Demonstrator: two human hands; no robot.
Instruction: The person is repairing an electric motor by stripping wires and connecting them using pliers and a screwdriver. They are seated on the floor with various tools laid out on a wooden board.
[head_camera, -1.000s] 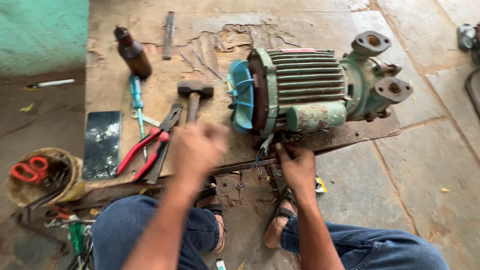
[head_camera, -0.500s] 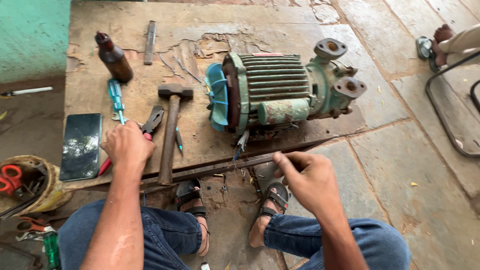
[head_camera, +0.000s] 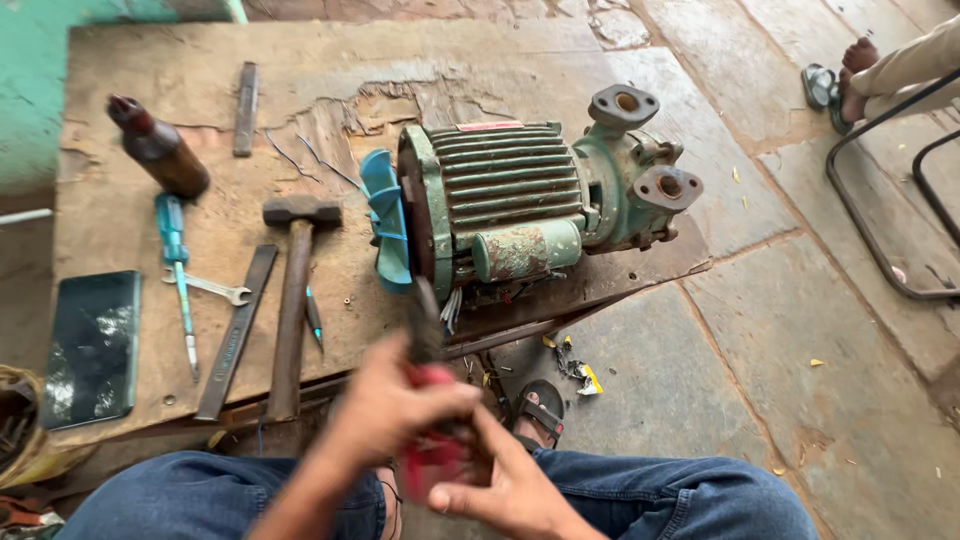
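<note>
Now both my hands meet low in front of me, blurred. My left hand (head_camera: 395, 405) wraps the red-handled pliers (head_camera: 430, 420), fingers closed around the grips, dark nose pointing up toward the green pump motor (head_camera: 510, 205) on the counter (head_camera: 150, 120). My right hand (head_camera: 500, 490) cups the handles from below, touching them.

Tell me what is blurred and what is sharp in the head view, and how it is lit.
Head view: the left hand, right hand and the red-handled pliers they hold are smeared by motion; the green pump motor, hammer and screwdriver on the wooden board are sharp; soft even daylight, faint shadows, mild glare on the dark phone.
</note>
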